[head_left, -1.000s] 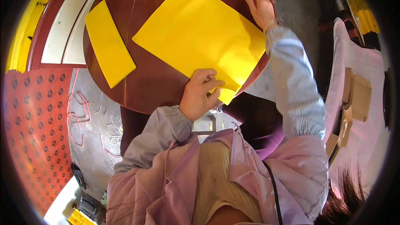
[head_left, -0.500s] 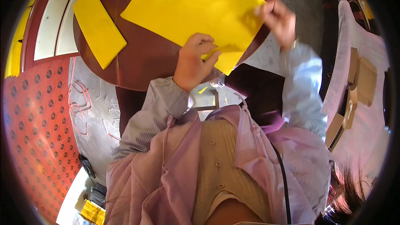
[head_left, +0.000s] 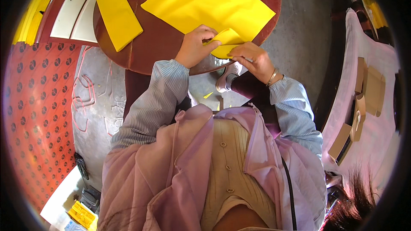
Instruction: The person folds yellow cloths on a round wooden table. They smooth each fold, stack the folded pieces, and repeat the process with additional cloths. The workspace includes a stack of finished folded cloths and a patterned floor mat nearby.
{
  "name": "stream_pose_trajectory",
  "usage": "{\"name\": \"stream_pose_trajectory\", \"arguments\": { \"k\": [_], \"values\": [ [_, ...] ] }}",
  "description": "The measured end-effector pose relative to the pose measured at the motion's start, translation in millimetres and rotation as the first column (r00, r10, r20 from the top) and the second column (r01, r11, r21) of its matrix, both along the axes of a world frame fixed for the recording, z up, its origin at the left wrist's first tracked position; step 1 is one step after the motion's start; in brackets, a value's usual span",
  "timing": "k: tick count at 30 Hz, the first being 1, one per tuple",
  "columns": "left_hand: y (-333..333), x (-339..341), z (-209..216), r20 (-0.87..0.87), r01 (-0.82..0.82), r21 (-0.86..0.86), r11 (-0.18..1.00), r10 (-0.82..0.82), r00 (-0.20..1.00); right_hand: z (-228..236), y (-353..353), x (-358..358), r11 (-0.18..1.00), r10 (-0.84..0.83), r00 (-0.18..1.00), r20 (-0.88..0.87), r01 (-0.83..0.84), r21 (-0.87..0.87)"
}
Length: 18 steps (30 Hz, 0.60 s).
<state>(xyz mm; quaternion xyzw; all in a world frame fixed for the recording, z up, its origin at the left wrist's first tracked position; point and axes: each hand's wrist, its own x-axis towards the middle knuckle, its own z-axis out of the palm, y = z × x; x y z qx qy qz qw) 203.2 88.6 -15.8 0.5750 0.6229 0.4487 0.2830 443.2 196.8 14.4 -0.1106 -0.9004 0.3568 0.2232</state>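
Note:
A large yellow sheet (head_left: 209,2), paper or thin cloth, I cannot tell which, lies on a round brown table (head_left: 156,42). Its near corner is turned up and bent over into a flap (head_left: 228,37). My left hand (head_left: 195,47) has its thumb and fingers closed at the left side of this flap. At the table's near edge, my right hand (head_left: 254,61) pinches the sheet's near end, slightly past the tabletop. To the left lies a flat, narrow yellow folded piece (head_left: 119,16), which neither hand touches.
On the right, open brown cardboard boxes (head_left: 373,90) lie on a pale pink cloth-covered surface (head_left: 334,128). A red patterned panel (head_left: 40,111) stands at the left, beside pinkish cord (head_left: 87,90) on the grey floor. Small yellow scraps (head_left: 208,95) lie below the table.
My right hand has come down and left from the sheet's right corner to its near end. The near corner, flat before, is now bent over. The whole view has shifted slightly.

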Motion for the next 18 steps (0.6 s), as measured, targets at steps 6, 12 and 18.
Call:
{"name": "stream_pose_trajectory", "arguments": {
  "k": [6, 12, 18],
  "values": [
    [-0.6, -4.4, -1.6, 0.031, 0.05, -0.017, 0.999, -0.049, 0.998, -9.7, 6.2, -2.1, 0.876, -0.108, 0.991, 0.082, 0.133, -0.464],
    [-4.8, -7.2, 1.6, 0.016, 0.151, 0.008, 0.989, -0.151, 0.988, -17.1, 3.5, -2.6, 0.842, -0.183, 0.98, 0.076, 0.196, -0.503],
    [-5.2, -7.9, 6.0, -0.022, 0.187, -0.001, 0.982, -0.187, 0.982, -18.7, -0.5, -2.5, 0.875, -0.23, 0.972, 0.056, 0.231, -0.426]
  ]
}}
